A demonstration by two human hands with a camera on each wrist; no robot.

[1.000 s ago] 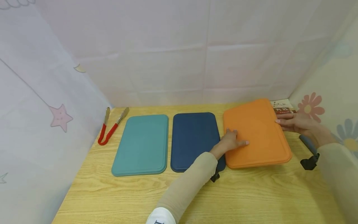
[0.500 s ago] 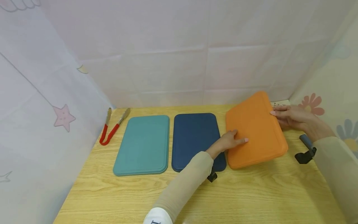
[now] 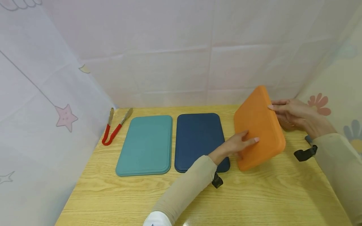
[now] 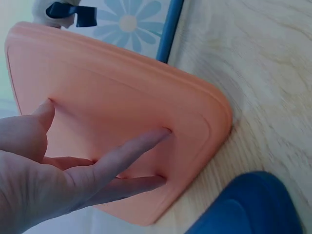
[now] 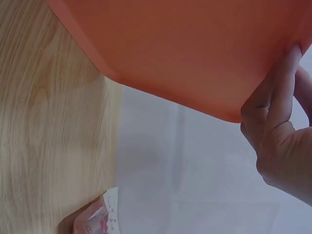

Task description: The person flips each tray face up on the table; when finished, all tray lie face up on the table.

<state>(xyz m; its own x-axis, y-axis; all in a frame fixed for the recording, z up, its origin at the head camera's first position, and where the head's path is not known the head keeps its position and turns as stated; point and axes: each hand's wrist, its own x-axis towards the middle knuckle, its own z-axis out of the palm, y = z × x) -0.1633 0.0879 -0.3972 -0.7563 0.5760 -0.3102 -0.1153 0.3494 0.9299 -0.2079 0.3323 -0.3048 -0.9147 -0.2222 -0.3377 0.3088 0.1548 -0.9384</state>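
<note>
An orange tray [image 3: 251, 119] is tilted up steeply, its right side raised and its lower left edge at the wooden table. My right hand [image 3: 299, 114] pinches that raised side, thumb on the near face and the other fingers behind it. My left hand [image 3: 236, 143] rests spread fingertips against the tray's face near its lower left. In the left wrist view those fingers [image 4: 141, 146] are fairly straight, pressing the orange surface. The right wrist view shows the tray's other face above the table. A navy tray [image 3: 198, 135] lies flat under my left forearm.
A teal tray [image 3: 147, 141] lies flat left of the navy one. Red-handled tongs [image 3: 113, 133] lie spread at the back left. A small packet [image 5: 97, 217] sits by the back wall cloth [image 5: 151, 161]. Flowered cloth [image 3: 333, 78] bounds the right side.
The orange tray has tilted much further up, its right side rising and swinging left with my right hand. My left fingertips stay on its face. The packet is now hidden in the head view.
</note>
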